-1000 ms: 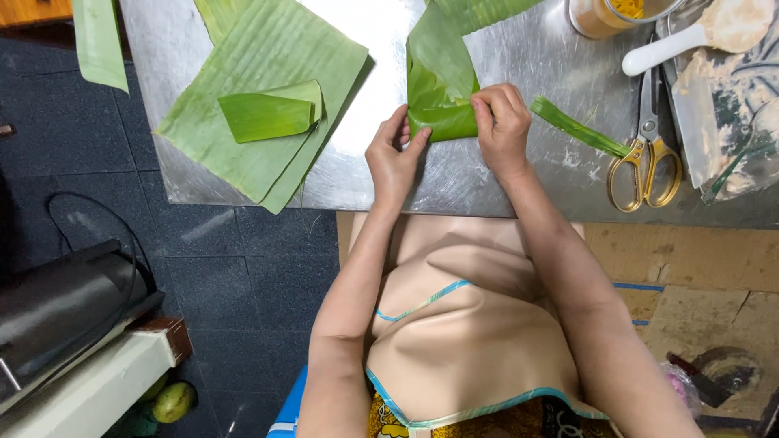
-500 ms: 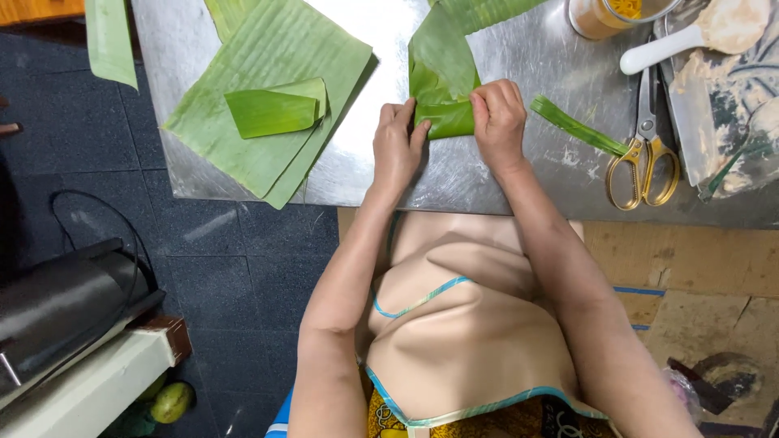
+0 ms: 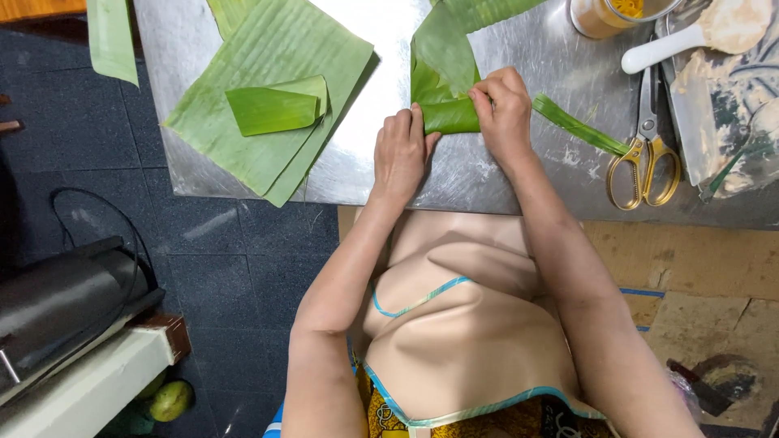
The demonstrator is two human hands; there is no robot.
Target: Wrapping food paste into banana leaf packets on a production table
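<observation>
Green ribbed banana leaf, gold-handled scissors, grey steel table, white spatula.

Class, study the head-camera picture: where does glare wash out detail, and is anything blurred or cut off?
Head view: strong glare bleaches the metal table between the stacked leaves and the folded leaf; both hands, left hand and right hand, look sharp; the scissors are sharp too; the jar is cropped at the top edge.
</observation>
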